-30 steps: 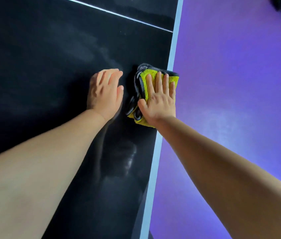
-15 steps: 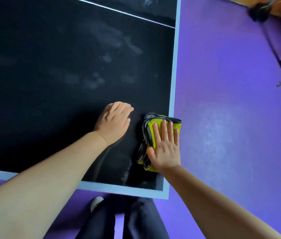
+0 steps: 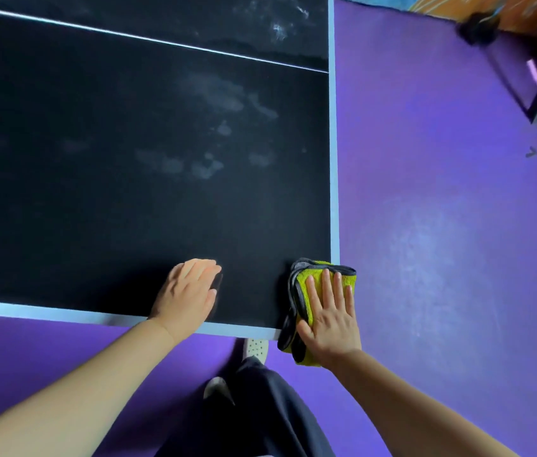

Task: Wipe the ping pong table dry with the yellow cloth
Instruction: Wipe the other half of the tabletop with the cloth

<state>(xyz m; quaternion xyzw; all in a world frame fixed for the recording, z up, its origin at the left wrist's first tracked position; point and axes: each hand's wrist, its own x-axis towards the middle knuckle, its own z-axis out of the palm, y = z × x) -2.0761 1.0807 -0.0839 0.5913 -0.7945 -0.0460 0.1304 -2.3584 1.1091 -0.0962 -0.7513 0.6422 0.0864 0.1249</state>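
Ping pong table: black top, pale border, near right corner in view. Crossed at the far side by 1 thin white line. Marked with faint greyish smears toward the right edge, on both sides of that line.

Yellow cloth: folded, dark trim, lying on the near right corner, overhanging both the near edge and the right edge.

Right hand: flat on top of the cloth, fingers straight and spread a little, pressing, not curled round it.

Left hand: palm down on the bare top by the near edge, well left of the cloth, fingers together and nearly straight, holding nothing.

Purple floor round the table. Below the near edge: 1 pale shoe, dark trousers.
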